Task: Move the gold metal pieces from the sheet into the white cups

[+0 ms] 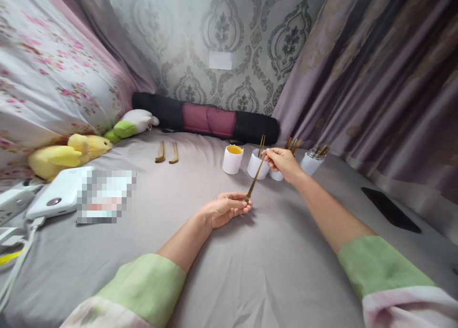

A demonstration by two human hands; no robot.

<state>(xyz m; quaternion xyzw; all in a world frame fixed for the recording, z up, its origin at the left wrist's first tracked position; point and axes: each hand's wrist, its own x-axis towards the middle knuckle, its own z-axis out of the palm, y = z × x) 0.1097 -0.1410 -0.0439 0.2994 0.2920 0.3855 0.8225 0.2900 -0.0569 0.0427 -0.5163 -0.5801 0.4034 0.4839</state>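
Two hands met on one thin gold stick [255, 180] in the head view. The left hand [227, 208] lay low on the grey bed sheet [250, 270], palm turned up, with thumb and fingertips pinched together on the stick's lower end. The right hand [282, 162] was raised further off and closed on the upper end, so the stick slanted up and to the right between them – clear of the sheet except where the left hand rested.

Just behind the right hand stood a row of four small containers. The white cup with a yellow inside [232, 159] was furthest left. Next to it was a second white cup [256, 165], which held upright gold sticks. A third cup [276, 175] was mostly hidden by the right hand. A glass jar [310, 162] with more sticks stood at the right end.

Well to the left of the cups, two curved gold pieces [167, 153] lay side by side on the sheet. A black and maroon rolled mat [205, 120] ran along the wall behind. A yellow plush toy [67, 153] and a green and white one [130, 125] sat at the left – near a white power bank [59, 196]. A dark phone [390, 208] lay to the right of the right forearm.
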